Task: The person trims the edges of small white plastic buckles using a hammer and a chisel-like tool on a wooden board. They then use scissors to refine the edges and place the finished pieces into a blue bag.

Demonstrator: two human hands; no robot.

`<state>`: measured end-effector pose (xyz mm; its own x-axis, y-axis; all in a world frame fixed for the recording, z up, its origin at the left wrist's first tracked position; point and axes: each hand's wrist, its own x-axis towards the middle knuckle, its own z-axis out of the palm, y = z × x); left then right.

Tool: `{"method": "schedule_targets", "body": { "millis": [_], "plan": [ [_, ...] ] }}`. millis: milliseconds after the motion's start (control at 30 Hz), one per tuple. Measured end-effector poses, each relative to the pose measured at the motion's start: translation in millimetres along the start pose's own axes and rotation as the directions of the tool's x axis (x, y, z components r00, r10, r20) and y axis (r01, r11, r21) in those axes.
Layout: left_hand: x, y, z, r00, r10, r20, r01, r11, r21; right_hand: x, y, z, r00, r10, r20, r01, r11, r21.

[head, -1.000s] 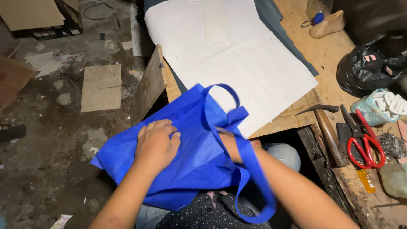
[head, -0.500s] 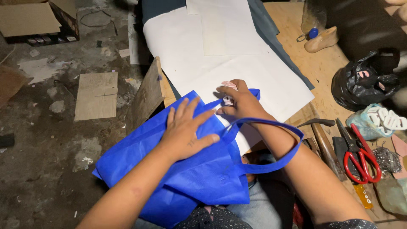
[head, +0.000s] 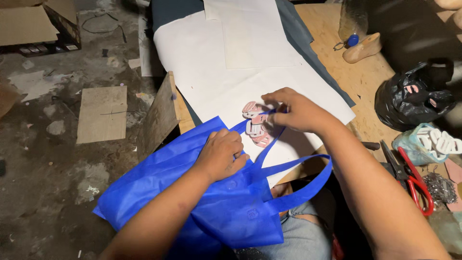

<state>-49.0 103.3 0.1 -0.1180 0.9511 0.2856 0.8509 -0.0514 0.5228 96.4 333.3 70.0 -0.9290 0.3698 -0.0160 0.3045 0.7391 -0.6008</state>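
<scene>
A blue fabric tote bag (head: pixel 211 202) lies across my lap and the table's near edge. My left hand (head: pixel 221 154) is closed on the bag's upper rim. A small pile of pink and white flat cut pieces (head: pixel 256 126) rests on the large white paper sheet (head: pixel 211 62) just past the bag's mouth. My right hand (head: pixel 293 111) is over the pile's right side, fingers pinching at the pieces and at the bag's handle; the exact grip is hidden. One blue handle (head: pixel 298 166) loops under my right forearm.
Red-handled scissors (head: pixel 414 185) and a hammer lie at the right on the wooden table (head: pixel 370 82). A black plastic bag (head: pixel 409 98), a clear bag of white pieces (head: pixel 428 142) and a wooden shoe last (head: pixel 362 48) sit further right. Cardboard (head: pixel 101 113) lies on the dirty floor at left.
My right hand came out of the bag and moved forward onto the white sheet, where pink and white pieces now lie. My left hand went from flat on the bag to gripping its rim.
</scene>
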Motion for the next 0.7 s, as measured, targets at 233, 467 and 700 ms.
{"method": "schedule_targets", "body": {
  "millis": [233, 467, 700],
  "plan": [
    [15, 3, 7, 0.997, 0.058, -0.041, -0.051, 0.986, 0.160, 23, 2, 28, 0.962, 0.231, -0.146, -0.190, 0.949, 0.252],
    [18, 4, 10, 0.999, 0.010, -0.030, -0.005, 0.989, 0.145, 29, 9, 73, 0.907, -0.023, -0.421, 0.042, 0.998, 0.037],
    [20, 1, 13, 0.997, 0.013, -0.076, -0.003, 0.992, 0.124, 28, 23, 82, 0.826, 0.453, -0.336, -0.102, 0.706, 0.701]
  ]
}}
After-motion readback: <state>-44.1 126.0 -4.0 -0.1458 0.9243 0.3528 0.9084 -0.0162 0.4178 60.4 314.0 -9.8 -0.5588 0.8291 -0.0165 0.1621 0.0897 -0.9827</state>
